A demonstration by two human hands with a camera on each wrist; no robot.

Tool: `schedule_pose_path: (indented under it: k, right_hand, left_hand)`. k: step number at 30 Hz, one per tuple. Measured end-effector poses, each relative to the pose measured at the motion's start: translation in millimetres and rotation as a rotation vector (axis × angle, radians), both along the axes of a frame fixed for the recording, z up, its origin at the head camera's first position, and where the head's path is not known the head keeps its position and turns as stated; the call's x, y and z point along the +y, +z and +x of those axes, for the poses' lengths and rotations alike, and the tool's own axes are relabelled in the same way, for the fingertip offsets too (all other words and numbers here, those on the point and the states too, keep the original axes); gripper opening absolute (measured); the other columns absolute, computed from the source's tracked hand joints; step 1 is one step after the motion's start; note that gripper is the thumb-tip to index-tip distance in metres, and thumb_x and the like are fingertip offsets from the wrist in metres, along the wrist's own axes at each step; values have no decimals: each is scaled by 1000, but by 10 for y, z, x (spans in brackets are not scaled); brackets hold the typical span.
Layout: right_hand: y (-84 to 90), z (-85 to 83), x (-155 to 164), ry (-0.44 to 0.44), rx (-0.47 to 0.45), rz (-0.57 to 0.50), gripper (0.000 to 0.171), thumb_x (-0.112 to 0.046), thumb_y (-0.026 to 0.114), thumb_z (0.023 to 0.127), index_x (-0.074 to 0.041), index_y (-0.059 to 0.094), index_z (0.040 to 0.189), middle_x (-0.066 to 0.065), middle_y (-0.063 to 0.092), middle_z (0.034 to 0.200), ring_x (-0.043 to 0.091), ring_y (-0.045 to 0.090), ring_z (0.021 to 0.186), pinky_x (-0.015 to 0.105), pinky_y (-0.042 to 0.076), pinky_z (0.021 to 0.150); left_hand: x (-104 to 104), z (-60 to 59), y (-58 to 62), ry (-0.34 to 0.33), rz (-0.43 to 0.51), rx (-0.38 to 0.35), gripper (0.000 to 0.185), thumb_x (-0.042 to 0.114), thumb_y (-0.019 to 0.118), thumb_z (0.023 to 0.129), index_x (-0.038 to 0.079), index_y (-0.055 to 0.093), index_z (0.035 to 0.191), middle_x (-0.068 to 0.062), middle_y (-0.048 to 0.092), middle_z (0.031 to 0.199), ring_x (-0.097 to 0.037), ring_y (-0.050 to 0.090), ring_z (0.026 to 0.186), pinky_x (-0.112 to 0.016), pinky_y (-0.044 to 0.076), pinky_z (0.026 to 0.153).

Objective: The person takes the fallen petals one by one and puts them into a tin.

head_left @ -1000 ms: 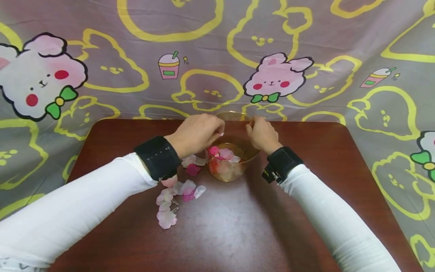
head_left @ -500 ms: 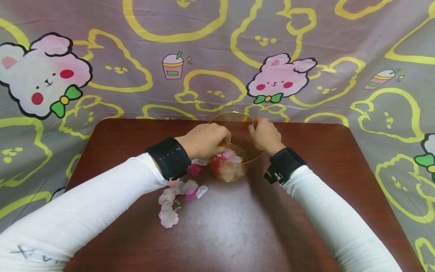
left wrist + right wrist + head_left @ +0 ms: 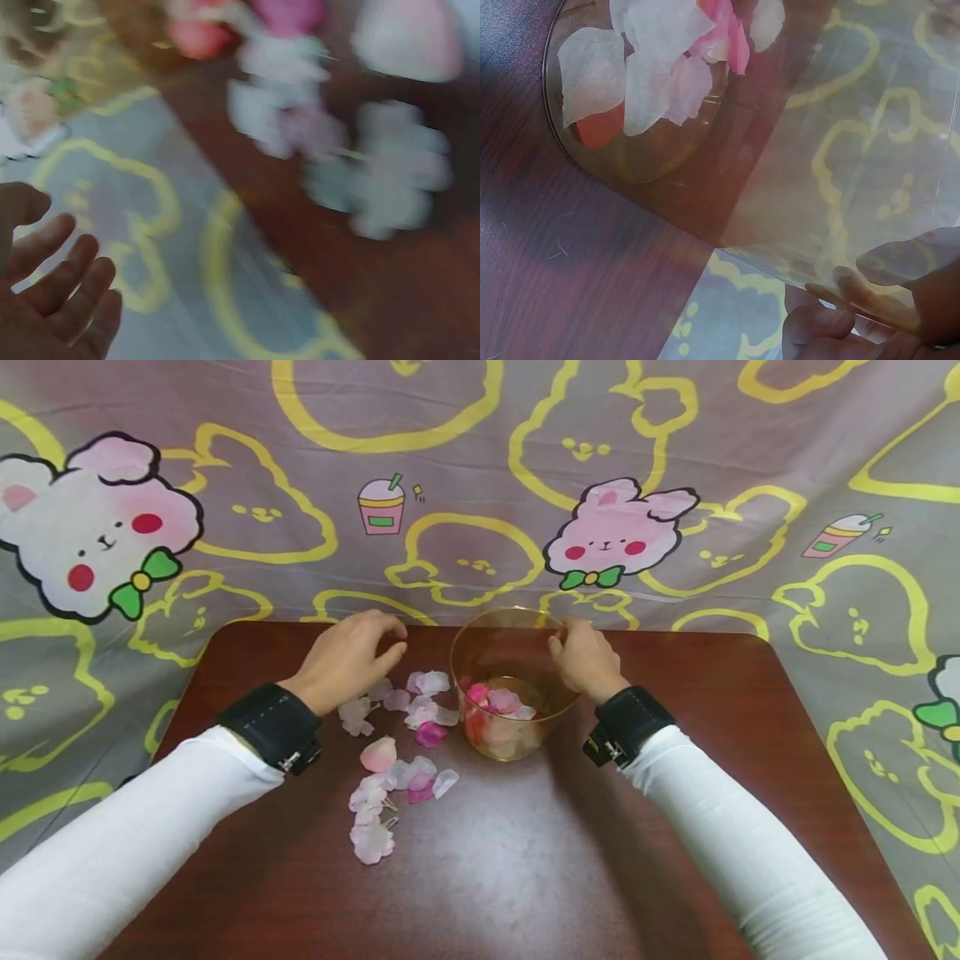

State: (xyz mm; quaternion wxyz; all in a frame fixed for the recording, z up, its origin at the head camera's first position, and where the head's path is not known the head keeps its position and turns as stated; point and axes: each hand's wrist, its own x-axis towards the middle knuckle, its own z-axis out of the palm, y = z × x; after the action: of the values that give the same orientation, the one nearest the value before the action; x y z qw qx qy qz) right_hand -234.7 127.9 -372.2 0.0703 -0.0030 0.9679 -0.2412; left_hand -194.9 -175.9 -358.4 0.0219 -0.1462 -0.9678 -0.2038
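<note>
Left hand left cup; right hand grips rim.

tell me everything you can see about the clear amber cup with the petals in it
The clear amber-tinted plastic cup stands upright on the dark red-brown wooden table, near its far edge. It is round, thin-walled and open-topped, narrowing slightly toward the base. Its lower part holds loose pink, white and red fabric petals, well below the rim. The right hand pinches the rim on the right side. More petals lie on the table to its left, apart from it; the left hand hovers over them without touching the cup.
</note>
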Motion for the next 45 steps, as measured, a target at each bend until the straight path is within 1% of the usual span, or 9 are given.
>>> schedule_pose_path:
  k: [7,12,16,21,30,34,37,40,45]
  right_hand:
    - [3,0,21,4,7,-11,25,-30,47,105,-8,54,99,7,52,84,28,56,81,39,37,64]
    - [-1,7,30,1,0,-7,25,-31,46,105,-8,55,100,7,52,84,28,56,82,39,37,65]
    - [0,14,30,1,0,-9,25,-30,47,105,-8,55,101,7,53,84,28,57,82,39,37,65]
    - [4,17,21,3,4,-11,25,-30,47,105,-7,55,100,7,52,83,28,56,80,38,37,63]
    - [-14,11,-1,-1,1,-18,24,-30,47,105,-8,54,98,6,52,83,28,56,80,39,37,64]
    - [-15,10,-10,-2,2,-15,24,-30,47,105,-9,54,97,6,52,83,28,56,81,40,37,66]
    - [-14,10,-11,-3,-1,-10,24,-31,47,105,-9,54,98,6,52,84,28,56,82,40,38,67]
    - [-13,6,-7,-5,-8,-10,24,-31,47,105,-8,55,99,7,53,84,28,57,83,41,38,68]
    - [-10,-3,5,-7,-17,-11,24,-30,48,105,-8,55,102,8,53,86,29,57,84,40,38,68]
  left_hand:
    - [-429,140,-480,34,-78,-115,33,17,67,95,-3,67,120,-22,68,118,-36,64,103,-53,52,89]
    - [-555,220,-714,49,-121,-159,39,19,74,88,-2,67,120,-22,68,112,-31,62,91,-50,52,80]
    - [-596,267,-810,73,-141,-204,50,21,79,85,-3,64,125,-21,66,110,-31,61,92,-52,53,82]
    - [-614,309,-897,91,-140,-230,45,17,79,85,-3,64,122,-19,65,104,-30,61,91,-53,52,82]
    - [-625,378,-1046,100,-135,-118,21,9,73,88,-2,70,105,-17,66,92,-29,63,81,-52,54,76]
    - [-634,378,-1047,118,-92,-138,21,10,73,88,-5,72,103,-19,68,92,-30,63,82,-52,54,80]
    - [-628,365,-970,125,-75,-171,28,15,75,88,-6,72,105,-19,68,93,-29,61,80,-50,53,79]
    - [-604,334,-829,118,-74,-163,32,20,74,89,-7,72,107,-19,68,95,-27,59,80,-46,52,76]
    - [-478,245,-512,92,-45,-75,24,14,70,92,-5,72,106,-18,67,96,-26,57,79,-41,48,71]
